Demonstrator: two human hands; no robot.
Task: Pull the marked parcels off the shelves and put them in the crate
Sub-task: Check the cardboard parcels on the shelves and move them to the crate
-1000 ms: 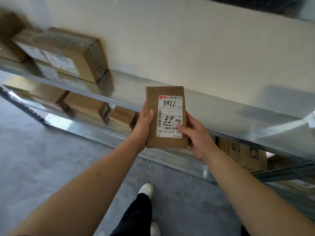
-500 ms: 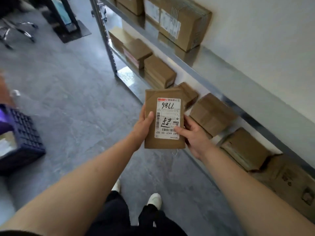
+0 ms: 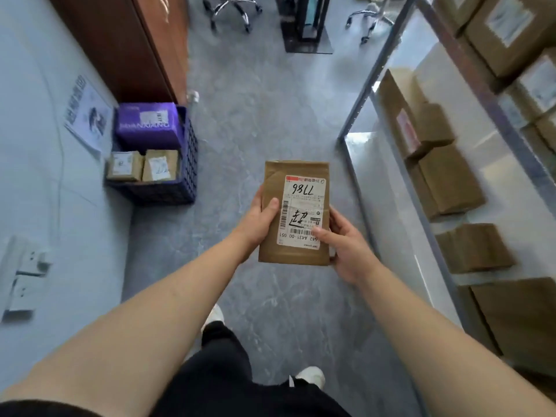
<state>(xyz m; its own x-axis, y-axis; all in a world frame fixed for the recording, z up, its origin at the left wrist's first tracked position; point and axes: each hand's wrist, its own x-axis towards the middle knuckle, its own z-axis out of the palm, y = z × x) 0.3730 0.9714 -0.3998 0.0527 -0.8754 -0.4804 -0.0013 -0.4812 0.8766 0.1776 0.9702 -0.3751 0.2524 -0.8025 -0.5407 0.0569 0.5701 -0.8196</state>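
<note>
Brown flat parcel (image 3: 293, 236), white label (image 3: 302, 210) face up, handwritten "7786" on it. Held in the air over the grey floor (image 3: 264, 115), between both hands: left hand (image 3: 258, 219) grips its left edge, thumb curled onto the face; right hand (image 3: 346, 242) grips its right edge, thumb pressed on the label's lower corner. Other fingers hidden beneath. Crate (image 3: 188, 164), dark blue, stands on the floor by the left wall, well apart from the parcel; holds a purple box (image 3: 149, 124) and two small cartons (image 3: 141, 165). Shelves (image 3: 373, 94) at right carry brown boxes (image 3: 448, 179).
</note>
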